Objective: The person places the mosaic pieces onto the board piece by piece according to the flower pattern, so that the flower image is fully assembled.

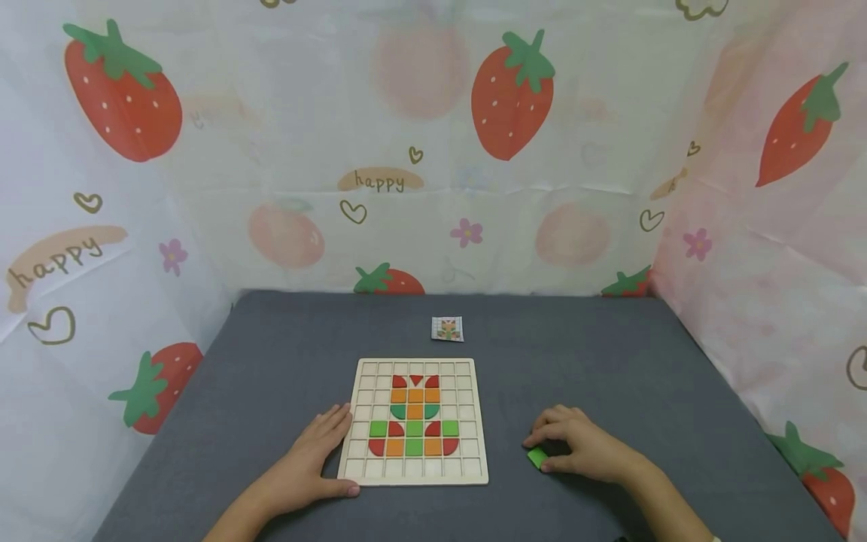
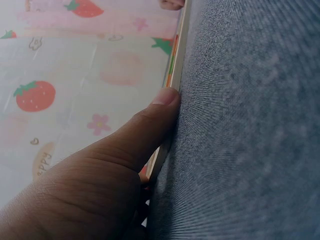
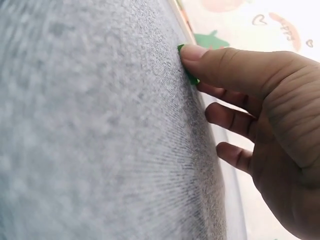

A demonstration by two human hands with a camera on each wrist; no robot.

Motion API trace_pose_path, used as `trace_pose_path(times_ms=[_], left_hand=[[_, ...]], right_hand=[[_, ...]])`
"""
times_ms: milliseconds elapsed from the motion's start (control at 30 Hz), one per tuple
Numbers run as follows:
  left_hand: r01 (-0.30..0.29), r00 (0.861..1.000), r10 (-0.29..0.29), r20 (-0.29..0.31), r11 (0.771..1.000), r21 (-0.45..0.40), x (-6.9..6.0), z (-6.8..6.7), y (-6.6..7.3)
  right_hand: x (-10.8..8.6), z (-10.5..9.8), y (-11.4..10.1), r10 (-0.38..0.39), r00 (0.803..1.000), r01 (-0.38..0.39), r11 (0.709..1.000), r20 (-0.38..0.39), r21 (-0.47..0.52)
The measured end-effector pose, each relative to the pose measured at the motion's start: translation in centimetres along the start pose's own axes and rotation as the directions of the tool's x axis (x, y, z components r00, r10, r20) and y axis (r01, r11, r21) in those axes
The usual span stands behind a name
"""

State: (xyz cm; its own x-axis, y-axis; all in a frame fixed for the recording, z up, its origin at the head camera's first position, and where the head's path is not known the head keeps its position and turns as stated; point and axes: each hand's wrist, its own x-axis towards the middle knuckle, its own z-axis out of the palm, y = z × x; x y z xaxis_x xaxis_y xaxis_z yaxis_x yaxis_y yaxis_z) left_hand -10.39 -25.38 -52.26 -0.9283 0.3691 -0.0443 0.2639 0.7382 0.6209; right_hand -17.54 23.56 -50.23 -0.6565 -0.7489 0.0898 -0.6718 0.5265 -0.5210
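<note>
A square wooden grid board (image 1: 413,481) lies on the dark grey tabletop. Set into its cells are red, orange and green pieces that form a mirrored, flower-like pattern. My left hand (image 1: 308,456) rests along the board's left side, fingers extended at the edge and thumb at the near left corner. The left wrist view shows that thumb (image 2: 145,125) against the board's side (image 2: 172,80). To the right of the board, my right hand (image 1: 588,449) pinches a bright green tile (image 1: 537,458) between thumb and fingers, at the tabletop. Only the tile's edge (image 3: 195,80) shows in the right wrist view.
Behind the board lies a small printed card (image 1: 448,329) with a similar coloured pattern. The grey tabletop (image 1: 582,354) reaches back to a pale curtain (image 1: 291,150) printed with strawberries, which encloses the back and both sides.
</note>
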Motion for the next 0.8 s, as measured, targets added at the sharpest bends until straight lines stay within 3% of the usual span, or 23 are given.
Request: trace_pose_path(times_ms=[267, 667, 800], left_hand=[[0.001, 1.0, -0.001, 0.003, 1.0, -0.001, 0.0, -0.1, 0.1], [0.004, 1.0, -0.004, -0.009, 1.0, -0.004, 0.0, 0.0, 0.1], [0.005, 1.0, -0.005, -0.009, 1.0, -0.012, -0.1, -0.1, 0.1]], right_hand=[[0.3, 0.3, -0.1, -0.007, 1.0, 0.007, 0.999, -0.017, -0.045], [1.5, 0.4, -1.1, -0.108, 0.987, 0.092, 0.987, -0.119, -0.132], [2.5, 0.2, -1.7, -0.084, 0.988, 0.067, 0.989, -0.131, -0.13]])
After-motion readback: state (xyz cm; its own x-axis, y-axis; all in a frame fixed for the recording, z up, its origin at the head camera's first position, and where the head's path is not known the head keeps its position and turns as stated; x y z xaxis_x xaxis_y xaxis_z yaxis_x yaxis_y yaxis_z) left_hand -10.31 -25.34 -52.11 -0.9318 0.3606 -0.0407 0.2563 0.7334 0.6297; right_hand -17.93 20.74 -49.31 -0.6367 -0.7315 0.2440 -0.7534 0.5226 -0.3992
